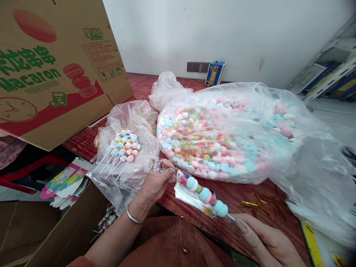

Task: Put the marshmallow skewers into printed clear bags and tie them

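Note:
A marshmallow candy skewer in blue, white, pink, red and green slants across the middle, above the dark red table. My right hand pinches its white stick at the lower right end. At the skewer's upper left end, my left hand is closed, thumb against fingers, on a clear printed wrapper. Whether the wrapper covers the candy is hard to make out. Beneath the skewer lies a stack of clear, shiny wrappers. Finished-looking skewers rest on an opened plastic bag to the left.
A huge clear bag of loose candies fills the table's back. Gold twist ties lie at right. A large Macaron carton stands at left, above folded printed cartons and an open box. A blue device is by the wall.

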A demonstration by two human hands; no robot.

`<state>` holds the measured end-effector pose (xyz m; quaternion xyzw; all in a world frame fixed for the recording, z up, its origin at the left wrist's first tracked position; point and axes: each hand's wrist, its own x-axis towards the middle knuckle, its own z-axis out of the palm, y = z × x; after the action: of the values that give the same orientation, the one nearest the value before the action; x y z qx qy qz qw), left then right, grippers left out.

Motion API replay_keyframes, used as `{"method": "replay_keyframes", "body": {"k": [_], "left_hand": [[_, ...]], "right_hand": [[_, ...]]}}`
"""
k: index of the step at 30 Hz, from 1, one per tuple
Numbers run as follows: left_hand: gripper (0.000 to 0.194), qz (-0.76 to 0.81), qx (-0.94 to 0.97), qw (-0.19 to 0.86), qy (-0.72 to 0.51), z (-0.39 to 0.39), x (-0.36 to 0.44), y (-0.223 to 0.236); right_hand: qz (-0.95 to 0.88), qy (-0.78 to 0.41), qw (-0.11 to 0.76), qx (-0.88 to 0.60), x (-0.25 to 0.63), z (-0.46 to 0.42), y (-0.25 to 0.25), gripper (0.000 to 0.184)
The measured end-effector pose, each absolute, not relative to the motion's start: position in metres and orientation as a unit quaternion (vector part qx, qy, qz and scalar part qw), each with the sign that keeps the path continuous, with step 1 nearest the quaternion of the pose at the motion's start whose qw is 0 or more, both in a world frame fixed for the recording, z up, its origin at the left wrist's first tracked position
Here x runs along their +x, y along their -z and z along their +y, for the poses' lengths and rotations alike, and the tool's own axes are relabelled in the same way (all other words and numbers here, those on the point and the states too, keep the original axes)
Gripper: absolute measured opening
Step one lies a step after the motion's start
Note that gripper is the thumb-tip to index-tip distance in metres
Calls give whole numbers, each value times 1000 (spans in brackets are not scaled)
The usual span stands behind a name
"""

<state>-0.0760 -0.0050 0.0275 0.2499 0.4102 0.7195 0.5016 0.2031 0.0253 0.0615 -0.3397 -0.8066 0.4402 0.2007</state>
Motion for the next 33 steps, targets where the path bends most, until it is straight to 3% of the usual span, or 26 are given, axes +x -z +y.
{"method": "replay_keyframes", "body": {"k": [18,24,33], "left_hand": [[30,409,99,580,-697,1,-53,-27],[33,402,97,574,-707,1,-54,-23],[36,373,32,609,-699,0,-56,-11]], "right_hand": [[-738,-466,256,-414,204,14,-47,22],[-682,-556,231,-414,210,13,-43,29],[-545,-634,268,-478,216,3,-20,32]]}}
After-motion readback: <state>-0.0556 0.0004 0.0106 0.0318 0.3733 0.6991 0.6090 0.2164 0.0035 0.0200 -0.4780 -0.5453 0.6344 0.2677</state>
